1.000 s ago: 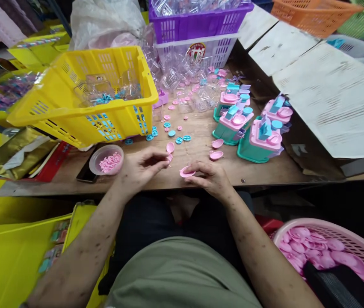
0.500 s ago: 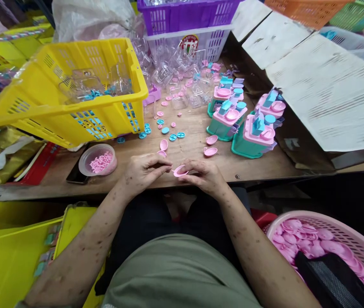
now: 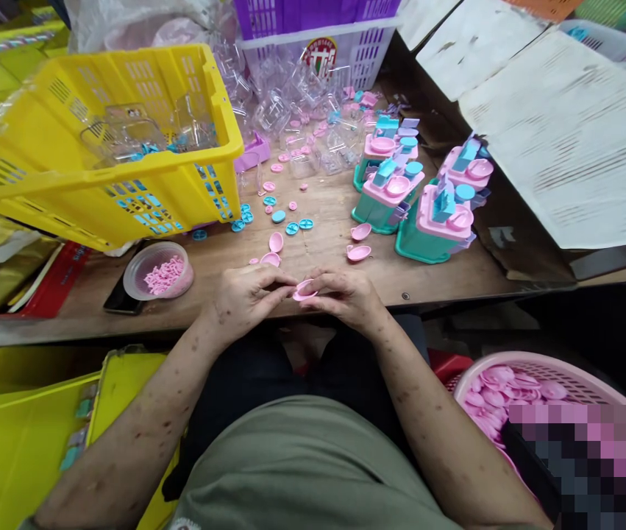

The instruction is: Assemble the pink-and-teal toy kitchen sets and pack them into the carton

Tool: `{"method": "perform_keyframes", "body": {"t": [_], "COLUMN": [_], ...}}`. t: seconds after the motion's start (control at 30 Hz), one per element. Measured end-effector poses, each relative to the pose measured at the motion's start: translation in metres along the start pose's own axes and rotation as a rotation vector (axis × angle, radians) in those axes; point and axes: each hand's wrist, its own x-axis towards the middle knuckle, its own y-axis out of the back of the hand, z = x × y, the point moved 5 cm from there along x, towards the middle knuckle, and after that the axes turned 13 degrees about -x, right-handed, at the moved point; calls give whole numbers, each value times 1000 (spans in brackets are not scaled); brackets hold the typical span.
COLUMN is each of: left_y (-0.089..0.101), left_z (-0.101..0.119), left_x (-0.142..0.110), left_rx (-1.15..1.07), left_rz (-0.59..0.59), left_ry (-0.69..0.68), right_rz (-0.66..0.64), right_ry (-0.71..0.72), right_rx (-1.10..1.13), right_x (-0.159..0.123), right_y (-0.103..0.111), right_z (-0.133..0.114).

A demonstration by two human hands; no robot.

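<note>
Over the table's near edge, a small pink oval toy bowl (image 3: 305, 290) is between my two hands. My right hand (image 3: 349, 296) pinches its right side between thumb and fingers. At the bowl's left end, my left hand (image 3: 251, 298) has its thumb and forefinger closed on the tip. Any tiny part under those fingertips is hidden. Similar pink bowls lie just beyond: one pair (image 3: 276, 241) past my left hand, another pair (image 3: 359, 253) past my right. A clear tub (image 3: 158, 271) of tiny pink pieces stands left of my left hand.
Green-and-pink toy units (image 3: 435, 224) stand at the right. Blue discs (image 3: 292, 228) and clear plastic parts (image 3: 340, 147) are scattered farther back. A yellow crate (image 3: 180, 173) takes up the left, with a dark phone (image 3: 122, 298) near the tub. A pink basket (image 3: 533, 358) sits lower right.
My left fingertips have come closer against the bowl's left end. The right hand keeps its pinch. The view has shifted slightly.
</note>
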Motion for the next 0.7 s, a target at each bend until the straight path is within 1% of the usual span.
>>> {"method": "perform_keyframes", "body": {"t": [0.1,0.23,0.37,0.5,0.57,0.63,0.7], "left_y": [0,5,7,5,3,0,-6], "left_z": [0,-2,0,-1,-3,-7,-14], "left_x": [0,1,2,3,4,4,4], "left_rx": [14,-26,-14,-30,-56,-103,-203], "left_rz": [19,63,30,-8,-6,21,50], "left_ry": [11,22,16,50,62,76,112], "right_rz": [16,3,-8,-15,4,42,88], "right_ry": [8,8,15,-24,-47,-72,-108], "right_rx": [-6,3,39,53,66,106,160], "right_x": [1,2,3,1,0,-1,-1], "right_y": [1,1,1,1,2,3,5], "right_z": [-1,-3,-4,-2,0,1,2]}}
